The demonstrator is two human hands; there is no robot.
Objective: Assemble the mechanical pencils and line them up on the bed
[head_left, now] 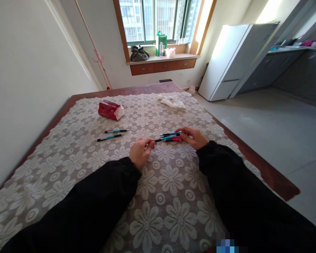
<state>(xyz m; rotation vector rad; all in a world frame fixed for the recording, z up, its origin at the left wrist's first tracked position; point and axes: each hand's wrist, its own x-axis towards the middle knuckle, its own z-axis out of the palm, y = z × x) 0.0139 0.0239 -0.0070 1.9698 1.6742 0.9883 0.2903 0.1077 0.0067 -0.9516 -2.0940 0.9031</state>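
Observation:
Between my hands, over the lace tablecloth [171, 179], a blue-and-black pen [166, 138] slants slightly. Its black left end is pinched by the thumb and fingers of my left hand [140, 151]. My right hand [193, 137] has its fingers closed at the right end of this pen. Close beside it, a second blue-and-black pen [168, 135] and a red pen [172, 140] lie with their right ends partly hidden by my right fingers. Farther left, two more blue-and-black pens [117, 131] [109, 137] lie apart from my hands.
A red tissue pack [109, 109] lies at the back left of the table and a crumpled white cloth or tissue [172, 102] at the back right. The table's brown edge [274, 179] runs along the right. Beyond stand a white fridge [226, 59] and a windowsill [163, 59] with bags.

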